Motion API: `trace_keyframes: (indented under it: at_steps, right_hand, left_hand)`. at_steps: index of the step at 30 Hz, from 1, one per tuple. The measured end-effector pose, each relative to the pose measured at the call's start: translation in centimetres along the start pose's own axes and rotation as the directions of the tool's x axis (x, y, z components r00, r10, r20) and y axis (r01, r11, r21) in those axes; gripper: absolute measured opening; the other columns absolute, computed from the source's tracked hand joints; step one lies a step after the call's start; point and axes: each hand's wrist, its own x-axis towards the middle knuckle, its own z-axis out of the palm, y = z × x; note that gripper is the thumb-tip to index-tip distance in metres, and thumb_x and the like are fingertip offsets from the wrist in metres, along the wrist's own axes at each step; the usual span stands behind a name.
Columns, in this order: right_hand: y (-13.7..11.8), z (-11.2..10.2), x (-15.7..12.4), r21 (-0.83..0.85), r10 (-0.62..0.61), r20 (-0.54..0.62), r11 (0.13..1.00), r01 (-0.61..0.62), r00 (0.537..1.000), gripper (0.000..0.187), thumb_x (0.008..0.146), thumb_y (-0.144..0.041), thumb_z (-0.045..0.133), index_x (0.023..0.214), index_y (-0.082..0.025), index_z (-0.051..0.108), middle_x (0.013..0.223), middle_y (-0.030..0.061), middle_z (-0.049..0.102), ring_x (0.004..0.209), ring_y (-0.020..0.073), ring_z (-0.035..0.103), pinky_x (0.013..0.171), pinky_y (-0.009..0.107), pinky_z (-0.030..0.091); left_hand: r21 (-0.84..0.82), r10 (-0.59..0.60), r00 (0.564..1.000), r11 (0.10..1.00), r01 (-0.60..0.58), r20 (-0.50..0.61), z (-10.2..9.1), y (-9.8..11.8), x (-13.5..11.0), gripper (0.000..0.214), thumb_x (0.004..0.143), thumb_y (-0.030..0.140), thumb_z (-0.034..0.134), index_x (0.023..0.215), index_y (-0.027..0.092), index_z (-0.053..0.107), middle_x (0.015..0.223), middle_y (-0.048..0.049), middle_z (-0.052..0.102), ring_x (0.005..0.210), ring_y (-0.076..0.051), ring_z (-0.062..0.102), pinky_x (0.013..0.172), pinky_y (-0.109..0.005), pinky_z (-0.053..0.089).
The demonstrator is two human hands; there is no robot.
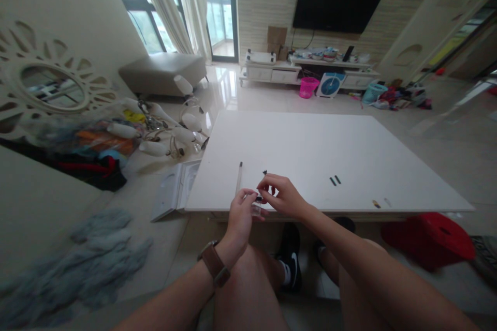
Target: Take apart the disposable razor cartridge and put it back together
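Over the near edge of the white table [295, 150], my left hand [239, 217] is closed around a small clear container [256, 210] with something black at its top. My right hand [286, 194] meets it from the right, thumb and fingers pinched by that black part. Whatever sits between those fingertips is too small to make out. Just beyond the hands lies a slim clear pen-like stick [239, 177] with a black tip. A tiny black piece [264, 172] shows behind my right fingers. Farther right are two short black strips [335, 181].
Near the table's front right lie a small brown-and-black piece [376, 204] and a clear piece [387, 201]. A red bin [430, 240] stands below that corner. Left of the table are an open white box [171, 191], lamp parts [182, 134] and a grey fluffy cloth [97, 258].
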Motion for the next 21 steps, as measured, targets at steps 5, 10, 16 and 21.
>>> trace_keyframes:
  at_steps: [5,10,16,21]
  right_hand:
    - [0.12,0.00,-0.09,0.016,-0.022,0.024,1.000,0.021,0.999,0.011,0.086,-0.008,0.059,0.082,-0.017,0.064,0.075,0.0001,0.058,0.065,0.0105,0.055,0.058,0.022,0.042]
    - [0.24,0.06,-0.14,0.024,-0.029,0.018,0.999,0.028,0.999,0.010,0.086,-0.009,0.059,0.082,-0.016,0.064,0.075,-0.0004,0.058,0.065,0.0099,0.056,0.059,0.021,0.041]
    - [0.19,0.11,-0.19,0.029,-0.027,0.025,0.999,0.026,0.999,0.011,0.085,-0.006,0.060,0.081,-0.016,0.064,0.074,-0.0012,0.057,0.063,0.0090,0.056,0.059,0.021,0.041]
    - [0.23,0.08,-0.15,0.018,-0.019,0.028,1.000,0.018,0.999,0.011,0.084,-0.006,0.061,0.080,-0.016,0.064,0.074,-0.0016,0.057,0.062,0.0086,0.055,0.060,0.021,0.041]
  left_hand:
    - [0.011,-0.004,1.000,1.000,0.004,0.000,-0.15,-0.29,0.23,0.025,0.078,0.038,0.062,0.089,0.017,0.054,0.073,-0.0019,0.066,0.051,-0.015,0.065,0.044,-0.021,0.046]
    - [0.025,-0.005,1.000,1.000,0.005,0.010,-0.11,-0.31,0.29,0.023,0.077,0.036,0.061,0.089,0.017,0.055,0.071,-0.0008,0.066,0.049,-0.014,0.064,0.043,-0.019,0.043]
    - [0.032,-0.007,1.000,0.999,0.007,0.010,-0.06,-0.11,0.08,0.024,0.076,0.037,0.062,0.088,0.017,0.055,0.072,-0.0006,0.067,0.047,-0.013,0.064,0.042,-0.018,0.040]
    - [0.045,-0.011,1.000,0.999,0.011,0.005,-0.07,-0.13,0.10,0.024,0.076,0.037,0.062,0.089,0.018,0.055,0.073,-0.0009,0.068,0.047,-0.013,0.064,0.042,-0.018,0.039]
